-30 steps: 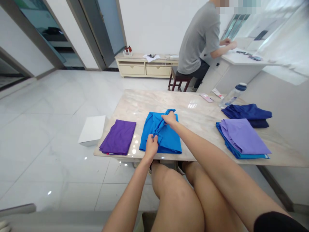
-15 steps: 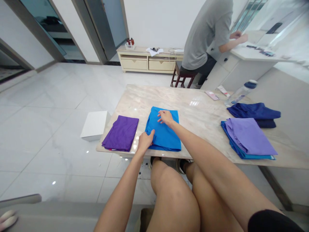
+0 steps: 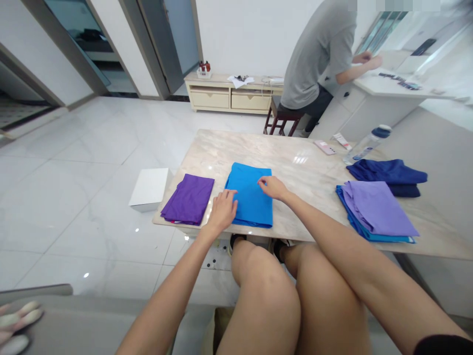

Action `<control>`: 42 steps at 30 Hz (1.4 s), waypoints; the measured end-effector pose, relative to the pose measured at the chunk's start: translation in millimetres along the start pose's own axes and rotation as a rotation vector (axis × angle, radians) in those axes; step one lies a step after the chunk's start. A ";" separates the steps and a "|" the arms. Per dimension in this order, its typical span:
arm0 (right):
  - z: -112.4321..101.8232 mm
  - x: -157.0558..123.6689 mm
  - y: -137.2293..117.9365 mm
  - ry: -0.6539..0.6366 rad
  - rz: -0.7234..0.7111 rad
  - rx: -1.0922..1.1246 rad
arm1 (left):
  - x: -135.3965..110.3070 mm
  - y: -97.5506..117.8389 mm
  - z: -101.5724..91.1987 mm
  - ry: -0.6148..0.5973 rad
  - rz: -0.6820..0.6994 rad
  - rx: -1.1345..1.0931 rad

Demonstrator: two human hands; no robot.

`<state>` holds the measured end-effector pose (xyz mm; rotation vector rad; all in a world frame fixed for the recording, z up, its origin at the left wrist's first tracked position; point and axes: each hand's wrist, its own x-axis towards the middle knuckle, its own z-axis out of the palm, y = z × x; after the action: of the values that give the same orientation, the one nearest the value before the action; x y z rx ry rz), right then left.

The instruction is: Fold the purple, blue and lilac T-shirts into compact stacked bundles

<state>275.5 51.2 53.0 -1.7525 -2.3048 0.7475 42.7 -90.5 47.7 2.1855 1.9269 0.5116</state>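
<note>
Left hand (image 3: 223, 209) spread; right hand (image 3: 272, 188) grip unclear; blue cloth (image 3: 253, 204) beneath; purple cloth (image 3: 192, 199) beside; lilac cloth (image 3: 380, 207), bottle (image 3: 370, 144) rightward

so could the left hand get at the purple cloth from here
Probably yes: the left hand is just right of the purple cloth, with only a bare strip of table between.

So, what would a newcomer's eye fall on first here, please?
Probably the bright blue folded cloth on the pale table, with the left hand at its left edge and the right hand at its right edge. The purple cloth to its left and the lilac cloth far to the right also stand out. Beyond the table, a person in grey sits on a stool.
</note>
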 end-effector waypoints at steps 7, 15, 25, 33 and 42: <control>14.0 -22.0 -7.7 -0.081 -0.105 -0.220 | 47.1 -4.4 0.0 -0.391 0.235 0.123; 12.1 -11.8 2.6 0.040 0.064 -0.138 | 13.0 -52.2 -24.7 -0.470 0.033 0.022; 16.9 -10.1 64.3 0.161 0.466 0.124 | 127.7 -55.7 12.1 -0.217 -0.532 -0.406; 30.2 -2.4 51.0 -0.059 0.534 0.652 | 146.7 -68.4 21.9 -0.381 -0.703 -0.610; 26.9 -1.9 44.8 -0.056 0.505 0.704 | 131.0 -59.8 11.7 -0.478 -0.686 -0.722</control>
<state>303.7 50.1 8.9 -1.9313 -1.3280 1.4719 5.0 48.2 33.1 1.0071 1.6975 0.4106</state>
